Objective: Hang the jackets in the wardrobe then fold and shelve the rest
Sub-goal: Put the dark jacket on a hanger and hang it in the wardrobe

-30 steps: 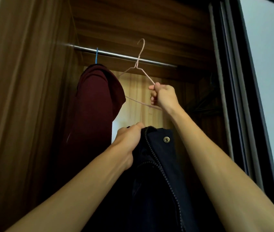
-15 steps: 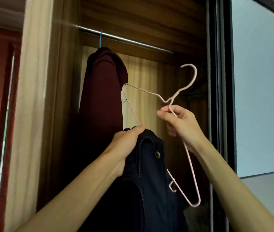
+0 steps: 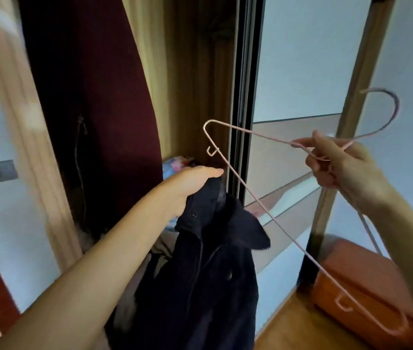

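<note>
- Dark navy zip-up jacket [image 3: 213, 274] dangles from the left hand [image 3: 187, 183] in front of the open wooden wardrobe [image 3: 195, 72], not yet on a hanger.
- The left hand grips the jacket's collar from above, fingers curled round the fabric.
- The right hand [image 3: 339, 165] pinches a thin pink wire hanger [image 3: 250, 132] at its neck, below the hook, holding it tilted in the air just right of the jacket.
- A dark maroon garment [image 3: 94, 97] hangs inside the wardrobe, to the left.
- An orange box [image 3: 367, 281] sits low on the right.
</note>
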`<state>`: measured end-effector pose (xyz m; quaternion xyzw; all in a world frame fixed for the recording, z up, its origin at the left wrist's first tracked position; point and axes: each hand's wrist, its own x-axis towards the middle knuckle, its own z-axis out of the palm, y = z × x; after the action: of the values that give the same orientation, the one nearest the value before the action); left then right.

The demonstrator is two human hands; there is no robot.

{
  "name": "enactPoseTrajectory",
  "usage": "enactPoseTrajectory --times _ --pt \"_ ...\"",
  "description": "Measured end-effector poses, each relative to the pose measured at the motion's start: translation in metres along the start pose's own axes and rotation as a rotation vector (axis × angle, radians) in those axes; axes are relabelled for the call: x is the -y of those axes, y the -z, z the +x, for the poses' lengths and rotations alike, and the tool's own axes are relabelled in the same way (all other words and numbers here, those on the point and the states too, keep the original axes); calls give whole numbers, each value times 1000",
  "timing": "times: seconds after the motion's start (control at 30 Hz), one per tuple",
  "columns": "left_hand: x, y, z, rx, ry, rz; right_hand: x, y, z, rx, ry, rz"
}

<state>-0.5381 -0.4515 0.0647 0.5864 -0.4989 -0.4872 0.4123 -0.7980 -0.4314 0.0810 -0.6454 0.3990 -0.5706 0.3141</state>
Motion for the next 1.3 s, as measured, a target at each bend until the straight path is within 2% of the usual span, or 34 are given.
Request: enactPoseTrajectory --times 0.13,0.27,0.43,0.53,0.6,0.77,0.87,1.0,1.13,1.2,1.3 --pt "10 -50 -20 146 90 124 3 58 -69 -89 -27 -25" --pt "45 -97 -30 274 220 396 -14 132 -131 -154 -68 -41" --pt "66 -132 -40 299 285 493 -59 209 -224 -8 -261 -209" --pt "67 -174 -52 363 290 551 -76 223 -258 132 -333 -212" --pt "67 -202 -62 416 274 605 -89 225 -266 194 -312 -251" --pt "71 -271 -91 417 220 627 -102 242 -282 164 -239 -335" --pt "74 -309 -110 475 183 646 -107 235 -292 163 -208 -391" --pt "74 -361 -141 590 69 635 -137 215 -296 114 -147 -447" --pt "74 -372 -155 601 28 563 -148 219 -304 -113 -183 -226" --pt "81 -373 -156 603 -172 756 -153 225 -305 -147 -113 -187" --pt "95 -375 -153 451 -649 1229 -157 229 -304 -182 -36 -172"
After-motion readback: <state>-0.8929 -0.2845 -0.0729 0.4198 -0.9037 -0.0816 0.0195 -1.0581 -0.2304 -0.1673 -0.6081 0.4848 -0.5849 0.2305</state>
